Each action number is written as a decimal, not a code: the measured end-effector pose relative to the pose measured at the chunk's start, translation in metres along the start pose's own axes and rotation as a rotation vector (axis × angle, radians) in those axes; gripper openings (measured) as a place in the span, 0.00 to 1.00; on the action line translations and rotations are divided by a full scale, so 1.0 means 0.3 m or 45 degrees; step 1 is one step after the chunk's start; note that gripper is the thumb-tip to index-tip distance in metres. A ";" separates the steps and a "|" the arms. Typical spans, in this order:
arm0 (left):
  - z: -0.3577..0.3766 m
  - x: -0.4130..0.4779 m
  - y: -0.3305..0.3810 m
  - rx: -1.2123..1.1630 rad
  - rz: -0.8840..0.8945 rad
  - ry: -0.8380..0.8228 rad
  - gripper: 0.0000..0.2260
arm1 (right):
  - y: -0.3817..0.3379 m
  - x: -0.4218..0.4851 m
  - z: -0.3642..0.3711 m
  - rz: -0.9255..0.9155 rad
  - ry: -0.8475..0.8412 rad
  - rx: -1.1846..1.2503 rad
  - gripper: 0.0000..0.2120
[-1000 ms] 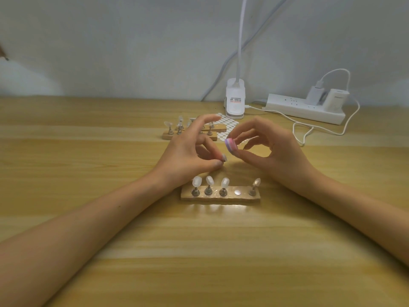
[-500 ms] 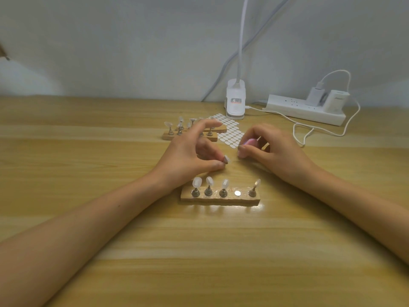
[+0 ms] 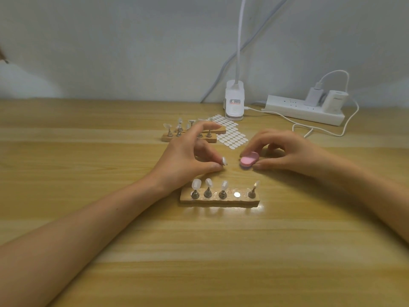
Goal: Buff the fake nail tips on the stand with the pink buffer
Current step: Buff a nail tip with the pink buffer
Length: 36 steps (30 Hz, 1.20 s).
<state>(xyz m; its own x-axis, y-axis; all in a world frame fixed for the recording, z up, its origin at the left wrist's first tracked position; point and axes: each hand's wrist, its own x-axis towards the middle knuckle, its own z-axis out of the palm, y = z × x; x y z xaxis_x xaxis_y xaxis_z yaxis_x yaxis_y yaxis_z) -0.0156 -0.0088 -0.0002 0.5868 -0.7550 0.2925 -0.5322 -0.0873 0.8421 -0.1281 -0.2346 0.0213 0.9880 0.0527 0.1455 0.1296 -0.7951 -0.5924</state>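
Now left hand (image 3: pixel 186 156) pinches one tip (image 3: pixel 224 161), right hand (image 3: pixel 287 151) holds buffer (image 3: pixel 249 161) near sticker sheet (image 3: pixel 232 135).

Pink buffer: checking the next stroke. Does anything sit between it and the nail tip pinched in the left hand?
Nothing visible. Only bare table separates the pink buffer, held by the right hand, from the nail tip in the left hand; the stand lies nearer the camera, off that line.
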 end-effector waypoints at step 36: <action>0.008 0.003 0.000 -0.038 -0.005 0.052 0.33 | -0.089 0.021 0.135 -0.494 0.475 -0.105 0.08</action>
<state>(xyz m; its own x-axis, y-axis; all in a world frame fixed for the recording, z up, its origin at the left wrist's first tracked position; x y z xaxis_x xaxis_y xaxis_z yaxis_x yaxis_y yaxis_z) -0.0166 -0.0110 -0.0009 0.6137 -0.7273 0.3072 -0.5120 -0.0704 0.8561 -0.1218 -0.1886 0.0061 0.7699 0.1457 0.6213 0.4570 -0.8055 -0.3774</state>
